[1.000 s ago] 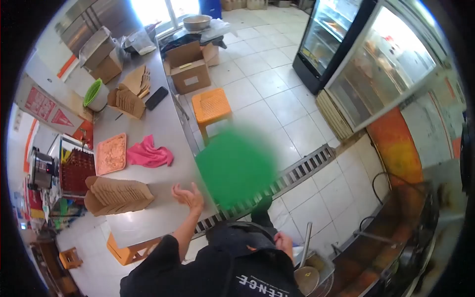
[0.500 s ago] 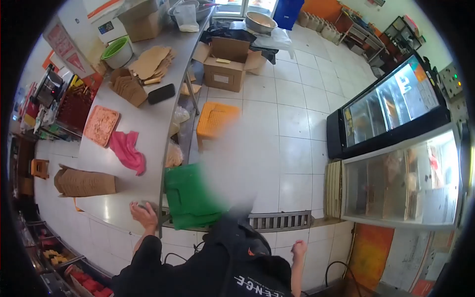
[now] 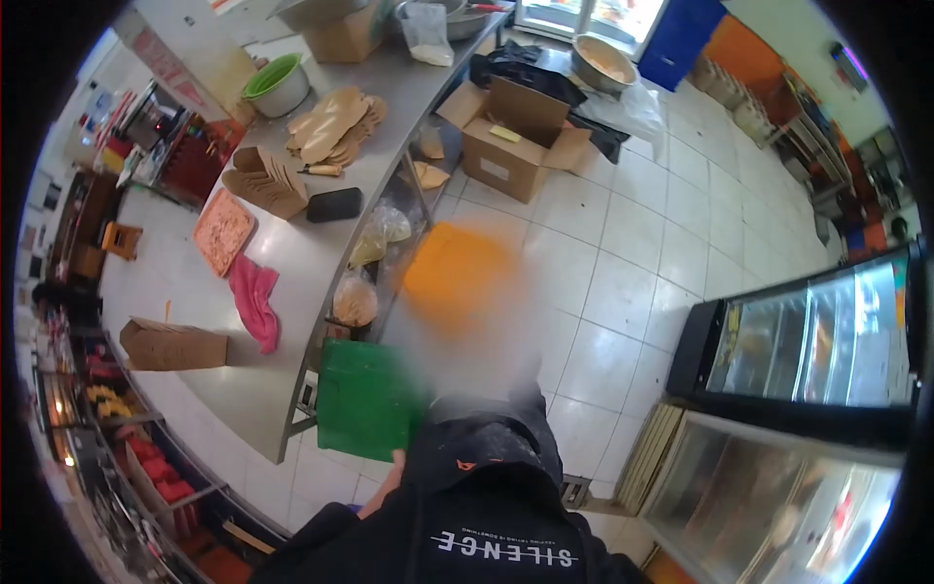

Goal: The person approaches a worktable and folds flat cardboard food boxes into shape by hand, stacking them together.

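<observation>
Part of my left hand [image 3: 396,465] shows low in the head view, close to the near edge of a green plastic box-like thing [image 3: 365,401] on the floor beside the table. Its fingers are mostly hidden, so I cannot tell what it touches or whether it is closed. My right hand is out of sight. On the steel table [image 3: 219,399] to my left stand a row of folded cardboard trays [image 3: 175,346], a pink cloth [image 3: 255,302] and a shallow tray of pinkish food [image 3: 224,234].
Farther along the table are more cardboard trays [image 3: 263,183], a black phone-like object [image 3: 334,204] and a green-and-white tub [image 3: 277,88]. An orange stool [image 3: 457,268] and an open carton [image 3: 506,146] stand on the floor. Display fridges [image 3: 808,341] line the right. A blurred patch covers the middle.
My left hand has left the table edge and moved down beside the green plastic thing. My right hand has gone out of sight. The view has turned and shifted.
</observation>
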The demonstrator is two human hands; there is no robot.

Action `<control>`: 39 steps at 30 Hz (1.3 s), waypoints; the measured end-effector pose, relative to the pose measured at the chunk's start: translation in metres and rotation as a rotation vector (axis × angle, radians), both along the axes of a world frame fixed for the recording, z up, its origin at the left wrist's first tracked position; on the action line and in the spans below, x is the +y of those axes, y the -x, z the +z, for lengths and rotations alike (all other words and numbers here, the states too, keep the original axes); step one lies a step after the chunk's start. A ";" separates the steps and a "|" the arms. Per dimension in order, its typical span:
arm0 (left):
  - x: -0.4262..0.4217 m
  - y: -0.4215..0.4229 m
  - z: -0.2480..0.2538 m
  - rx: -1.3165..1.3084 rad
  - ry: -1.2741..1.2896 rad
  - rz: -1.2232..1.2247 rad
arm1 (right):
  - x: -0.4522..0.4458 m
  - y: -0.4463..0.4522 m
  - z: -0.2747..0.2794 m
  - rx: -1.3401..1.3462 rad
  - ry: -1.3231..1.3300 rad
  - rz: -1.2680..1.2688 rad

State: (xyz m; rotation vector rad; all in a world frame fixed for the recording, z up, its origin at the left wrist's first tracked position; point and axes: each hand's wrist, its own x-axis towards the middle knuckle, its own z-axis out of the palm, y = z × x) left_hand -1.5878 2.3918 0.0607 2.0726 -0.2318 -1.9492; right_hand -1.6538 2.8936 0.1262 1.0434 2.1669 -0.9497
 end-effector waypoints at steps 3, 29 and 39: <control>0.025 0.051 -0.006 0.009 0.049 -0.013 | -0.008 0.123 -0.011 0.004 0.009 0.146; 0.019 0.153 -0.080 -0.152 -0.136 0.453 | -0.473 0.533 -0.028 0.054 0.030 1.390; -0.190 0.217 -0.004 -0.104 0.134 -0.192 | -0.605 0.652 -0.040 0.101 -0.315 1.896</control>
